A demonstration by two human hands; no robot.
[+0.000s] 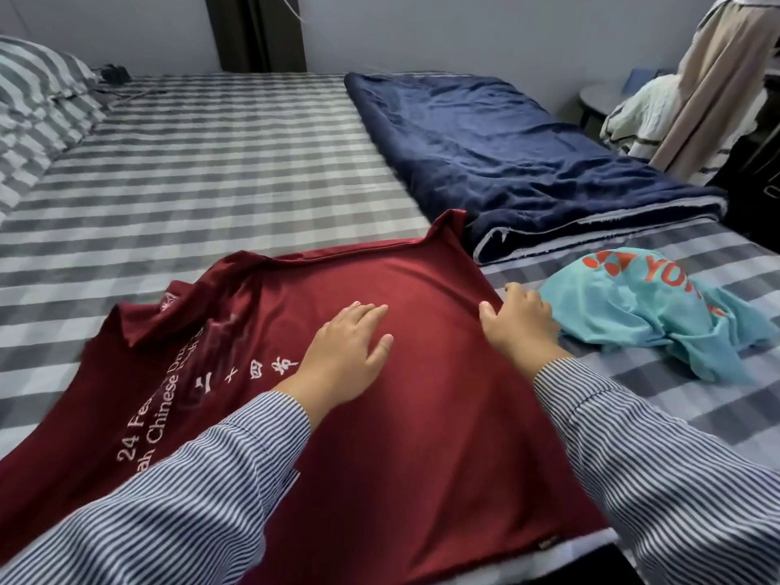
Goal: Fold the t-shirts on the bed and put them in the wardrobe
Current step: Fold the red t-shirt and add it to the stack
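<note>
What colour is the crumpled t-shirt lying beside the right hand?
Light turquoise t-shirt with orange-red lettering, clearest in the head view.

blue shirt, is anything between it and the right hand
Nothing visible. The right hand grips the red shirt's edge, and the crumpled blue shirt lies just beyond its knuckles on the bed, nothing between them.

A wide bed [202, 162] with a grey-and-white checked sheet fills most of the room. Striped pillows [38, 99] sit at its left end, and a folded navy quilt [527, 162] lies along the far right side. Behind it runs a plain pale wall [464, 31] with a dark curtain [255, 31]. At right, clothes [713, 90] hang beside a small round table [595, 97].
</note>
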